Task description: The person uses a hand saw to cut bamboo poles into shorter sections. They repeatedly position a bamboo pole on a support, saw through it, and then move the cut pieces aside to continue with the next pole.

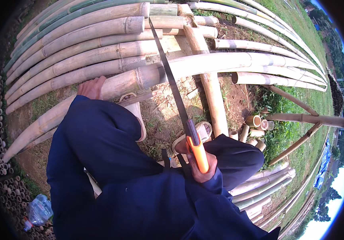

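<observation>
1. Long pale bamboo pole [140,78] lay across a bamboo support [210,86], raised for cutting
2. Pinned steady under left hand [91,88], pressed flat
3. Sawn by orange-handled handsaw [176,92], handle clenched in right hand [201,164]

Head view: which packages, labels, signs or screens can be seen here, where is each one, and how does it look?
Plastic bottle: at the lower left, lying on the ground beside stacked bamboo pieces; clear, crumpled, with a pale blue tint.
Blue sheet: at the far right on the grass; long, narrow, wrinkled.
No labels, signs or screens can be made out.
</observation>
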A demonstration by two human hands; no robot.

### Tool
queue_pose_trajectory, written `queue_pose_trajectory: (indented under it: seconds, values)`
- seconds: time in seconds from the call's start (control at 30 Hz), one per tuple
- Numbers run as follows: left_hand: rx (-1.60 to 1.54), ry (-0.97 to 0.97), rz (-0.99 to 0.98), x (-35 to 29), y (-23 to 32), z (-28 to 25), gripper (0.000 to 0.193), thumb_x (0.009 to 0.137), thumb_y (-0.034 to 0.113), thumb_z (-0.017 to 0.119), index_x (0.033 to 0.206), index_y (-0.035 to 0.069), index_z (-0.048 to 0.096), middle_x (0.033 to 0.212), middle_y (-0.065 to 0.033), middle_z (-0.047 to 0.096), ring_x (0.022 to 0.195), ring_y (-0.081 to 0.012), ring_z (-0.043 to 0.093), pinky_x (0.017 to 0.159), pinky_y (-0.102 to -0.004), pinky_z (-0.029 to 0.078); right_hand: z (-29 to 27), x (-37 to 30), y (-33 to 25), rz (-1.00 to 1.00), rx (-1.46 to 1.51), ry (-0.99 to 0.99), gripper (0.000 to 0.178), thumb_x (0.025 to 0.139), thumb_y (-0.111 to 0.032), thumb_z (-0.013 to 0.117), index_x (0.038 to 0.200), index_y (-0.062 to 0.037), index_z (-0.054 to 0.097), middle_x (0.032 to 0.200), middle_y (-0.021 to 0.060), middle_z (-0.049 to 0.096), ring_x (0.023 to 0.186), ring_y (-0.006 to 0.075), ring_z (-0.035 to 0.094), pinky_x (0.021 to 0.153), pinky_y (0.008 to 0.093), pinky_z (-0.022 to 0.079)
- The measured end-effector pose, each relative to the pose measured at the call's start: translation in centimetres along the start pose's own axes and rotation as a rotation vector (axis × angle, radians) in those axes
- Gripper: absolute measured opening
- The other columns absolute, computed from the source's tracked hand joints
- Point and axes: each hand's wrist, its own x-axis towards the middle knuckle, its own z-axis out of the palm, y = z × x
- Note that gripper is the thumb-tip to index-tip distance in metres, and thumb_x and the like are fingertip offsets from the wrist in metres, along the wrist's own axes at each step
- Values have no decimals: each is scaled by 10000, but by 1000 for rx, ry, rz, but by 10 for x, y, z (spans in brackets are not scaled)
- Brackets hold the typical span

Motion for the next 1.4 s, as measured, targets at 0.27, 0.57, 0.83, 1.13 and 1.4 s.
queue_pose_trajectory:
  seconds: [0.27,0.57,0.83,1.13,1.4]
  values:
    - [7,-1,-7,1,-3,-2,564,811,225,713,1333,79,556,1221,-215,676,1124,-461,633,907,-548,484,10,39,11,63,44,-1,145,931,-47,735,1058,21,724,782,77,661,650,146,610,632,289,504]
    - [13,2,-4,-5,3,1,551,820,220,698,1334,81,557,1228,-210,675,1123,-459,634,906,-549,483,19,37,26,0,129,17,244,955,-45,742,1165,61,677,819,34,668,657,94,570,620,265,488]
    - [8,-29,-24,2,-3,9,539,829,216,686,1335,83,557,1234,-205,675,1123,-458,634,905,-549,483,-10,-26,8,-68,-128,13,240,936,-27,696,1161,53,721,891,172,755,833,247,768,738,326,582]
    - [0,77,86,5,-7,2,599,727,293,809,1223,69,560,1083,-225,687,1036,-442,662,852,-547,498,19,43,3,0,64,46,162,955,-33,688,822,14,609,644,46,561,556,111,490,545,306,419]
    - [-15,65,70,10,-7,2,844,560,414,945,1232,84,555,1099,-237,690,1043,-475,655,849,-546,511,-3,2,-3,-11,-6,14,205,929,-10,683,1119,57,721,844,121,739,745,179,722,712,294,555]
